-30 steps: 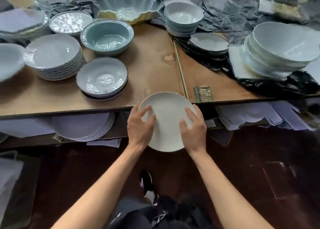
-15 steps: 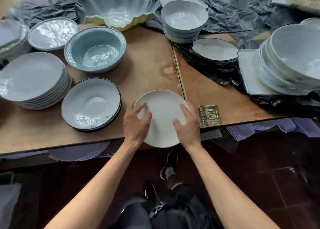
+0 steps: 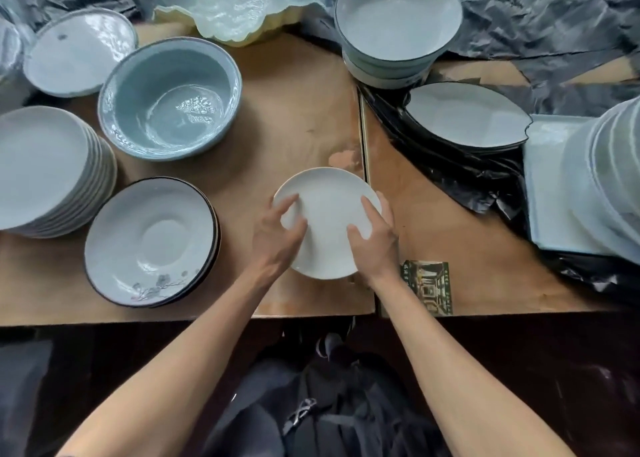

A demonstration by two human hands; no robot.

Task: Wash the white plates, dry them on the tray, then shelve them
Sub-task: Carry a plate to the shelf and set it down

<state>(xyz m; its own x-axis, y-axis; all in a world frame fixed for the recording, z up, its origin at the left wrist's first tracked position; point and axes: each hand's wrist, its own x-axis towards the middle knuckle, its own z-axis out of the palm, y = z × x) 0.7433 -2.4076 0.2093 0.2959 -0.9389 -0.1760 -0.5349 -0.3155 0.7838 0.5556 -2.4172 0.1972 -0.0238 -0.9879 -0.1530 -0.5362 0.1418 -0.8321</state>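
Head view: steep downward look, close over table (image 3: 294,117) (single view).

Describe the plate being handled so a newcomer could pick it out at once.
On the wooden table, near its front edge by the centre seam, sits a plain white plate, gripped by the left hand and right hand. Unlike the neighbouring dark-rimmed plates, it has no dark rim or flower print.

bare forearms (image 3: 194,363), dark trousers (image 3: 329,411), dark shoe (image 3: 329,344)

plain white plate (image 3: 329,214), blue-grey bowl (image 3: 169,98), brown table (image 3: 294,110)
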